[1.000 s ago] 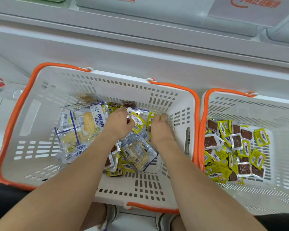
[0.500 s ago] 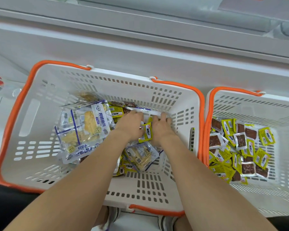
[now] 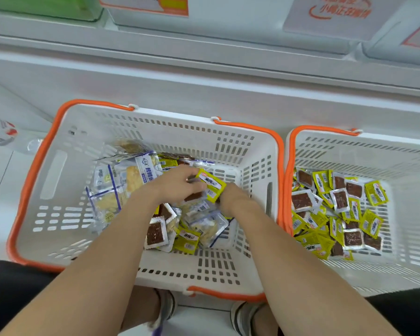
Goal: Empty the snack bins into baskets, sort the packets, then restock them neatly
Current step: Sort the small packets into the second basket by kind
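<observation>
Packets (image 3: pixel 121 190) lie mixed in the left basket (image 3: pixel 83 132). My left hand (image 3: pixel 177 184) pinches a yellow packet (image 3: pixel 211 185); my right hand (image 3: pixel 233 198) sits at its four o'clock, fingers hidden, grip untellable. A loose pinch could drop it short of the sorted basket (image 3: pixel 410 238) at three o'clock. White floor (image 3: pixel 0 190) below, shelf base (image 3: pixel 204 88) at twelve.

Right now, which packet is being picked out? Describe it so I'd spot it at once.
Find the left white basket with the orange rim. Towards its far right corner, between the left hand and the right hand, sits one yellow packet. Unlike the yellow ones lying flat in the heap, it is raised and tilted, label side up.
</observation>
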Tool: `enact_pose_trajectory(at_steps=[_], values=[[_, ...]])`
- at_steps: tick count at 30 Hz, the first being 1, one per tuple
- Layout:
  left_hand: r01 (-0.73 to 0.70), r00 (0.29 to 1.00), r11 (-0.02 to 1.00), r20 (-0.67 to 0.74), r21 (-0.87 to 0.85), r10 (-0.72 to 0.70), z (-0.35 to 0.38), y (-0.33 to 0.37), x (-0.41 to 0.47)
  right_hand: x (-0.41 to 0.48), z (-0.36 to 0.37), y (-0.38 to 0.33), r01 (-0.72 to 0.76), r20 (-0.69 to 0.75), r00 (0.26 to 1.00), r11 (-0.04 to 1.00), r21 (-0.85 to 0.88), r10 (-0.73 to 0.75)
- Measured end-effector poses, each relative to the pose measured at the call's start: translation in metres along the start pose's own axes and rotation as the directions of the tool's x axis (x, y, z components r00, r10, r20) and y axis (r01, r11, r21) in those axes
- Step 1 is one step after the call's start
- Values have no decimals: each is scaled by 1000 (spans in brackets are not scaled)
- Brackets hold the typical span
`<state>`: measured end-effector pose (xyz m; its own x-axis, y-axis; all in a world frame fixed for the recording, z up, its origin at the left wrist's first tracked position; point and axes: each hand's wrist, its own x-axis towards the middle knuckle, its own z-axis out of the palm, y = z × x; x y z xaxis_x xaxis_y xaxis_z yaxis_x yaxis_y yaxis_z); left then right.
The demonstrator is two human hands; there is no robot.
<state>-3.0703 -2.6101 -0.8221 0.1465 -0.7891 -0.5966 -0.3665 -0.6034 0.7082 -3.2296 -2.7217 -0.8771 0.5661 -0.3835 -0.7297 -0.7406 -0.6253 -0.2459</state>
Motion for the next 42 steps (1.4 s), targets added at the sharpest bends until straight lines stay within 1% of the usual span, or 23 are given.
enact_pose_trajectory(at_steps=[3, 5, 7, 10, 14, 17, 19, 20, 22, 23, 24, 25, 26, 29, 31, 33, 35, 36, 37, 38, 40, 41, 42], values=[[23, 980, 983, -192, -179, -58, -3, -6, -14, -8, -8, -4, -46, -128, 990, 996, 72, 55], [33, 958, 954, -262, -298, -115, -3, -6, -22, -18, -18, -6, -55, -197, 977, 992, 115, 77], [36, 935, 947, -323, -320, -145, -1, -1, -30, -31, -32, -5, -57, -234, 968, 988, 143, 90], [-7, 912, 930, -384, -366, -144, 6, 3, -37, -52, -53, -3, -32, -318, 945, 991, 131, 73], [-20, 820, 958, -553, -285, -147, 20, 19, -46, -79, -84, 1, 39, -474, 877, 972, 231, 77], [-36, 817, 967, -565, -252, -117, 32, 25, -51, -101, -102, 7, 112, -570, 816, 939, 324, 100], [-42, 807, 986, -588, -161, -61, 40, 32, -55, -120, -108, 10, 161, -616, 782, 921, 353, 99], [-45, 779, 993, -627, -108, -33, 45, 37, -57, -130, -111, 12, 183, -631, 769, 909, 375, 106], [-57, 685, 998, -728, -32, 16, 54, 54, -64, -150, -113, 20, 227, -645, 754, 874, 430, 122], [-63, 636, 997, -771, -34, 14, 58, 63, -66, -159, -113, 27, 240, -648, 748, 854, 463, 141], [-77, 609, 995, -794, -61, -2, 62, 72, -67, -168, -113, 36, 236, -648, 740, 832, 502, 182], [-95, 614, 991, -789, -96, -17, 66, 82, -67, -176, -113, 47, 225, -653, 720, 810, 542, 236], [-121, 650, 986, -760, -114, -8, 69, 93, -67, -183, -113, 60, 186, -641, 698, 784, 592, 318], [-222, 805, 974, -573, -47, 156, 85, 128, -62, -204, -106, 100, 1, -541, 624, 692, 722, 564], [-270, 846, 962, -471, 27, 251, 100, 155, -56, -212, -101, 120, -84, -444, 617, 615, 784, 650], [-294, 865, 952, -401, 81, 301, 115, 176, -48, -213, -99, 131, -115, -357, 631, 537, 836, 689], [-283, 921, 955, -251, 93, 298, 125, 192, -44, -209, -98, 138, -172, -354, 642, 578, 798, 680], [-285, 941, 956, -167, 66, 293, 127, 195, -44, -206, -99, 139, -172, -399, 627, 618, 767, 669], [-301, 945, 953, -124, 23, 302, 128, 195, -43, -204, -99, 136, -125, -461, 608, 652, 748, 646], [-327, 935, 945, -149, -14, 322, 128, 193, -43, -202, -100, 132, -53, -528, 592, 683, 729, 609], [-353, 880, 935, -356, -42, 316, 122, 179, -43, -198, -100, 113, 100, -649, 577, 745, 659, 496], [-324, 842, 946, -463, -22, 277, 117, 165, -40, -196, -99, 99, 159, -687, 590, 773, 614, 424], [-254, 817, 967, -527, 33, 233, 110, 147, -37, -190, -95, 85, 201, -709, 618, 804, 560, 340]])
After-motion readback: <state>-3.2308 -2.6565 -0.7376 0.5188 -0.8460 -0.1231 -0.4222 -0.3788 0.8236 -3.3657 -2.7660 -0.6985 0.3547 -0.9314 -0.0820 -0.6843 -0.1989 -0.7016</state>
